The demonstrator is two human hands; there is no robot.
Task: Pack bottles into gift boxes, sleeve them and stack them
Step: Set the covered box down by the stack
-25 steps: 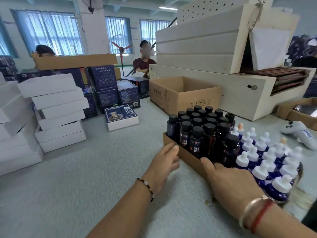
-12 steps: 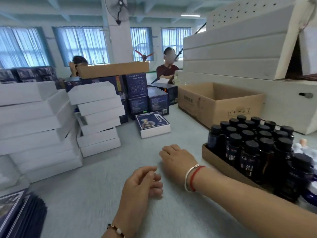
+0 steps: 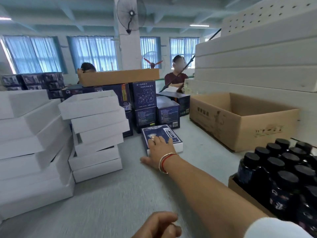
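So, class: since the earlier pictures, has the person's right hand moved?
Yes. The right hand has left the tray of dark bottles and reached forward-left across the table, now resting on the blue-topped gift box.

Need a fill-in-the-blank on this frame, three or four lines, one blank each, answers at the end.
1. The right hand rests on a flat box whose printed top is dark ____.
2. The dark bottles standing in the cardboard tray all have ____ caps.
3. The stacked boxes left of the reaching arm are plain ____.
4. The left hand, low in the view, holds ____.

Missing words: blue; black; white; nothing
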